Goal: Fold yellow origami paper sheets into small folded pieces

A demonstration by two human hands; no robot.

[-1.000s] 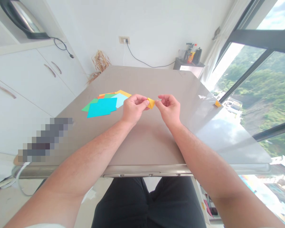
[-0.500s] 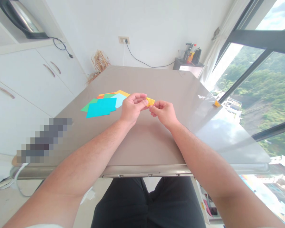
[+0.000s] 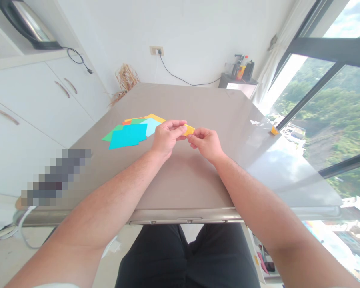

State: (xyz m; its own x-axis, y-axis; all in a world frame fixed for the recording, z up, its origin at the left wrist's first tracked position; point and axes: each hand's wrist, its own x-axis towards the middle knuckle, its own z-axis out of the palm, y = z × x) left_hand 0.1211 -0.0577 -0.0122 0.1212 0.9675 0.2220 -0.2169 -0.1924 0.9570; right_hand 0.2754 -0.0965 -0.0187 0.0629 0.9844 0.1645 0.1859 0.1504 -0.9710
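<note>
A small folded piece of yellow paper [image 3: 189,129] is held above the table between my two hands. My left hand [image 3: 169,138] is closed on its left side, thumb in front and fingers behind. With thumb and fingertips pinched, my right hand [image 3: 206,143] grips the paper's lower right corner. Fingers cover much of the paper, so its full shape is hidden. Left of my left hand lie loose coloured sheets: a bright blue sheet [image 3: 128,135] on top, a pale blue sheet [image 3: 151,127], a green sheet [image 3: 115,132] and orange-yellow ones behind.
The grey-brown table [image 3: 183,180] has its front edge at my lap. A pixelated dark object [image 3: 57,176] lies at its left. A small yellow-orange item [image 3: 275,131] sits at the right edge, by the window. Past the far edge, a small cabinet [image 3: 238,82] carries bottles.
The yellow paper has shifted slightly and shows at a different angle, with less of it visible. Both hands have moved only a little and keep their hold. The sheets lie as before.
</note>
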